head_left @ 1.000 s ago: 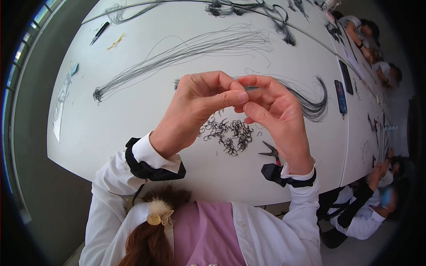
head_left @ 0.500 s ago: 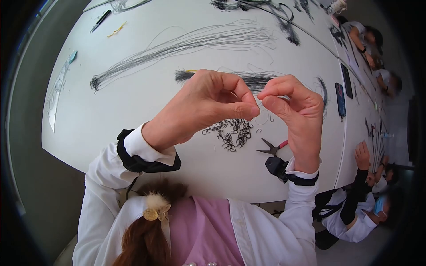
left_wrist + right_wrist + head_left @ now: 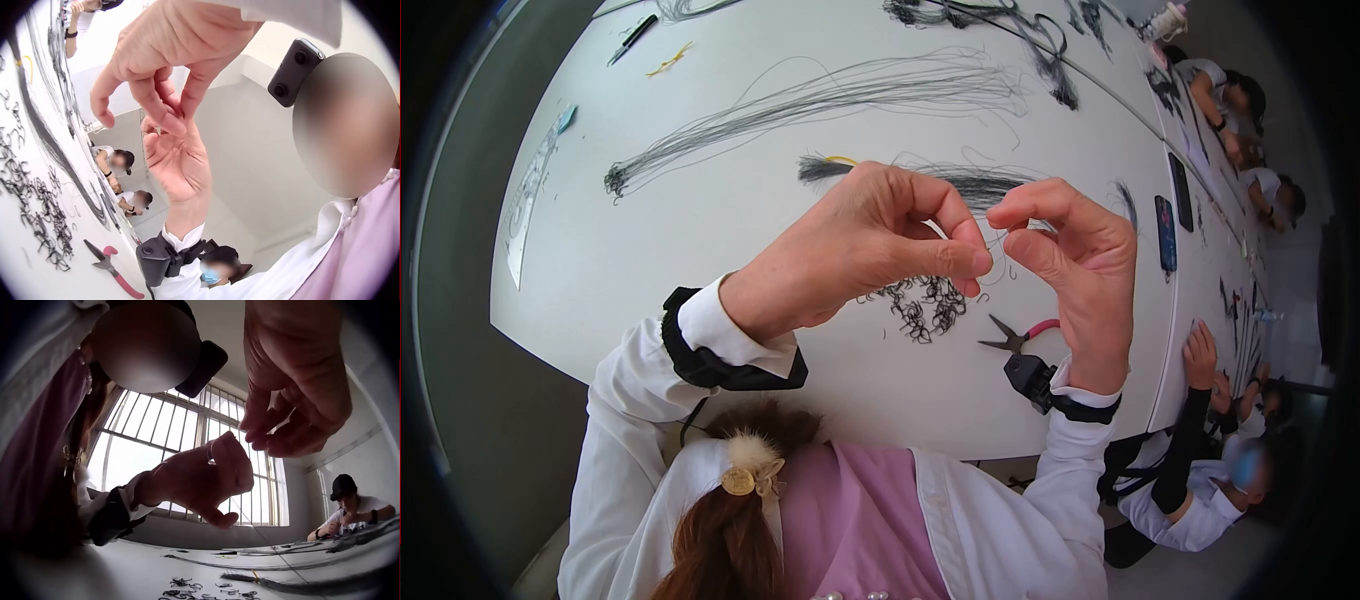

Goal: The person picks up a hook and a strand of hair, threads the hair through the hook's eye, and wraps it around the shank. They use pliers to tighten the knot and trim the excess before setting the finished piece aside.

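My left hand (image 3: 870, 235) pinches a thin line between thumb and index finger above the table; whether a hook is in that pinch cannot be seen. In the right wrist view the line (image 3: 270, 542) slants down from this hand. Just to its right, my right hand (image 3: 1085, 265) is raised with curved fingers, thumb and index tips slightly apart and nothing visible between them. Beneath the hands lies a pile of small dark hooks (image 3: 925, 308). A dark bundle of lines with a yellow tie (image 3: 990, 190) passes behind the fingers, partly hidden.
Pliers (image 3: 1015, 338) with a red handle lie near my right wrist. A long spread bundle of lines (image 3: 800, 108) crosses the white table (image 3: 650, 260). Black pen (image 3: 633, 40), yellow ties (image 3: 668, 60) and two phones (image 3: 1166, 235) lie farther out. Other people sit at the right.
Both hands have moved right from above the hooks. Since half a second ago, the right thumb and index finger have parted and the right hand has drawn slightly away from the left.
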A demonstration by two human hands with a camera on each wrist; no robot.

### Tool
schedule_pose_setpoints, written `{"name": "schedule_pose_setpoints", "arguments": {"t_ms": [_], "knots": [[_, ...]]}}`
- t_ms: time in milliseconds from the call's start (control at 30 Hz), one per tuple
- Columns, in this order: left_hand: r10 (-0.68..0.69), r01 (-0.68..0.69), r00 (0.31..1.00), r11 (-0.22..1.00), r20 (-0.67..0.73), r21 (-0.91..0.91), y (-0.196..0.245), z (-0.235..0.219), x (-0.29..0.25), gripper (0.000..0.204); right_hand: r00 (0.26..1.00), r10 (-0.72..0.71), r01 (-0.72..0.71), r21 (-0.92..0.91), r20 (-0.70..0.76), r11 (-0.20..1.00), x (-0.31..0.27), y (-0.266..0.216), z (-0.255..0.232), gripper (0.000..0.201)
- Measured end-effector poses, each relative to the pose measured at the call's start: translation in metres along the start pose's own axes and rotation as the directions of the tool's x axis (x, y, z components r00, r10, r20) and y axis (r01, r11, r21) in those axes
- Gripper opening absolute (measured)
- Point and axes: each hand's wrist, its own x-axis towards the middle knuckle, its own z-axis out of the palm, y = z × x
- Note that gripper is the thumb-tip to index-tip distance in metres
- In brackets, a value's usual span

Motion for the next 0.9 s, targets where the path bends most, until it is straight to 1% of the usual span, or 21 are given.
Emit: {"name": "schedule_pose_setpoints", "arguments": {"t_ms": [133, 200, 233, 300, 333, 400, 433, 500, 533, 600, 633, 700, 733, 767, 800, 867, 900], "knots": [[-0.001, 0.002, 1.000, 0.999, 0.026, -0.043, -0.0001, -0.0018, -0.0001, 0.008, 1.000, 0.027, -0.027, 0.012, -0.006, 1.000, 0.0012, -0.0077, 0.0035, 0.016], [0.000, 0.002, 0.999, 0.998, 0.033, -0.061, -0.0005, -0.0028, 0.0001, 0.008, 0.999, 0.015, -0.012, -0.072, 0.031, 0.997, 0.0007, -0.0074, 0.0023, 0.019], [-0.008, 0.010, 0.999, 0.999, 0.044, -0.047, -0.0013, -0.0036, 0.0003, 0.009, 0.999, 0.015, -0.013, -0.072, 0.030, 0.997, 0.0008, -0.0050, 0.0012, 0.019], [-0.017, 0.019, 0.998, 0.999, 0.055, -0.034, -0.0012, -0.0044, 0.0007, 0.010, 0.988, -0.110, 0.123, -0.117, 0.107, 0.986, 0.0016, 0.0016, -0.0012, 0.018], [-0.029, 0.031, 0.998, 0.999, 0.061, -0.028, -0.0002, -0.0046, 0.0007, 0.011, 0.988, -0.109, 0.121, -0.117, 0.106, 0.986, 0.0017, 0.0012, -0.0013, 0.018], [-0.041, 0.042, 0.997, 0.999, 0.068, -0.022, 0.0000, -0.0042, 0.0006, 0.012, 0.974, -0.192, 0.214, -0.217, 0.120, 0.952, 0.0023, -0.0007, -0.0017, 0.015], [-0.047, 0.049, 0.997, 0.998, 0.061, -0.032, -0.0002, -0.0038, 0.0005, 0.012, 0.974, -0.192, 0.215, -0.217, 0.121, 0.952, 0.0025, -0.0017, -0.0014, 0.015], [-0.053, 0.055, 0.997, 0.998, 0.054, -0.042, -0.0004, -0.0038, 0.0003, 0.012, 0.964, -0.236, 0.262, -0.293, 0.121, 0.920, 0.0029, -0.0031, -0.0007, 0.013], [-0.058, 0.062, 0.997, 0.997, 0.059, -0.054, -0.0005, -0.0043, 0.0003, 0.013, 0.964, -0.236, 0.262, -0.293, 0.122, 0.919, 0.0030, -0.0030, -0.0005, 0.013], [-0.063, 0.068, 0.996, 0.996, 0.064, -0.065, -0.0015, -0.0056, 0.0009, 0.013, 0.952, -0.279, 0.306, -0.357, 0.125, 0.883, 0.0033, -0.0025, -0.0001, 0.012], [-0.055, 0.060, 0.996, 0.996, 0.076, -0.063, -0.0027, -0.0066, 0.0015, 0.014, 0.952, -0.279, 0.305, -0.357, 0.125, 0.883, 0.0031, -0.0028, 0.0002, 0.012], [-0.046, 0.052, 0.995, 0.997, 0.087, -0.061, -0.0037, -0.0067, 0.0016, 0.014, 0.958, -0.270, 0.285, -0.416, 0.095, 0.864, 0.0020, -0.0032, 0.0010, 0.010], [-0.055, 0.060, 0.997, 0.995, 0.053, -0.079, -0.0037, -0.0063, 0.0015, 0.015, 0.958, -0.270, 0.285, -0.416, 0.095, 0.864, 0.0017, -0.0023, 0.0017, 0.010], [-0.065, 0.067, 0.998, 0.993, 0.020, -0.096, -0.0035, -0.0060, 0.0016, 0.016, 0.959, -0.280, 0.275, -0.424, 0.052, 0.863, 0.0016, -0.0006, 0.0025, 0.010], [-0.065, 0.066, 0.998, 0.993, 0.020, -0.096, -0.0014, -0.0052, 0.0017, 0.016, 0.957, -0.290, 0.265, -0.432, 0.008, 0.862, 0.0016, 0.0005, 0.0030, 0.010], [-0.097, 0.092, 0.994, 0.991, -0.046, -0.099, 0.0040, -0.0034, 0.0015, 0.017, 0.960, -0.280, 0.251, -0.422, -0.006, 0.871, 0.0015, 0.0007, 0.0035, 0.010], [-0.097, 0.091, 0.994, 0.991, -0.047, -0.100, 0.0033, -0.0043, 0.0015, 0.017, 0.963, -0.270, 0.237, -0.412, -0.021, 0.880, 0.0014, 0.0007, 0.0039, 0.009]]}}
